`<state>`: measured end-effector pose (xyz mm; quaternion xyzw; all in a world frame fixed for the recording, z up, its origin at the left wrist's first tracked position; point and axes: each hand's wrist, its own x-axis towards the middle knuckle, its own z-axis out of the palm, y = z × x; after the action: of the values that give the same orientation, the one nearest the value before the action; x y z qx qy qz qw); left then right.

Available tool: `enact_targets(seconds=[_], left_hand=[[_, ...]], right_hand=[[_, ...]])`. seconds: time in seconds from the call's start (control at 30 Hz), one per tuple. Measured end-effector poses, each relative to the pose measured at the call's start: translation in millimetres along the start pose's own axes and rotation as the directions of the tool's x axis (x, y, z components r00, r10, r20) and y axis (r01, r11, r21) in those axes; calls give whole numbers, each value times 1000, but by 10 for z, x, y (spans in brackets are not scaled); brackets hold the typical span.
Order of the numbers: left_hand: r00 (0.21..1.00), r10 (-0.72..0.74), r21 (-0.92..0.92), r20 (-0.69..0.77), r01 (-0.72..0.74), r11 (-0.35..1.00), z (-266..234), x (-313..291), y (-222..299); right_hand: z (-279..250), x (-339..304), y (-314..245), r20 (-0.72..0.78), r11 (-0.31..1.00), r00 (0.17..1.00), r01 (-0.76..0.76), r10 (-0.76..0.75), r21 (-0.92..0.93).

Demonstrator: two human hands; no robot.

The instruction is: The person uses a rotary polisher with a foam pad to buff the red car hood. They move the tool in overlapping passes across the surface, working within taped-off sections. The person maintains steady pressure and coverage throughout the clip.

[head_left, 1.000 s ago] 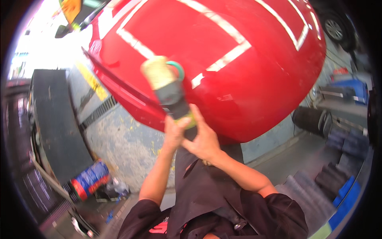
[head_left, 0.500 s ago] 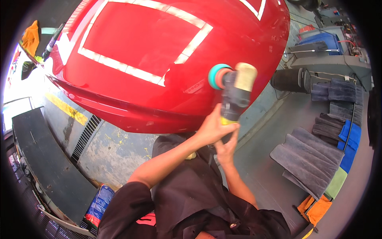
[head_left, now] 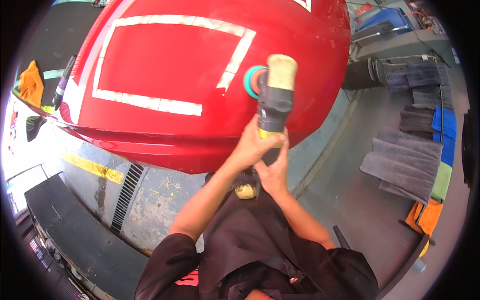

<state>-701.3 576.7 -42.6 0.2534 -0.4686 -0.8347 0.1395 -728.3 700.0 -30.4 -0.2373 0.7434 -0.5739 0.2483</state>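
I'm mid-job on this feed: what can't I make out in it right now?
All in the head view:
- Polisher: most of its grip, covered by the left hand and right hand.
- Teal pad: its far face, turned away from the camera.
- Red car panel: its far end, cut off by the top edge.
- Second tape outline: mostly cut off there too.

No readable wording — just a partly hidden red print (head_left: 188, 278) on the dark shirt (head_left: 162, 262).
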Motion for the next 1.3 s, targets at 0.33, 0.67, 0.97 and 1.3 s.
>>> enact_targets(seconds=[0.33,0.67,0.97,1.3], left_hand=[[937,64,-31,-344,-79,996,-976,-673,361],[990,-63,165,-125,84,983,244,-351,-272],[971,-199,276,132,157,948,911,151,-604],[968,-175,163,179,146,976,-218,-363,-67]], right_hand=[[859,32,-442,359,989,924,-95,130,-112],[-396,-278,167,115,990,989,-101,89,100],[-845,-371,446,-241,980,958,-117,154,162],[326,-631,126,-165,988,976,-127,140,86]])
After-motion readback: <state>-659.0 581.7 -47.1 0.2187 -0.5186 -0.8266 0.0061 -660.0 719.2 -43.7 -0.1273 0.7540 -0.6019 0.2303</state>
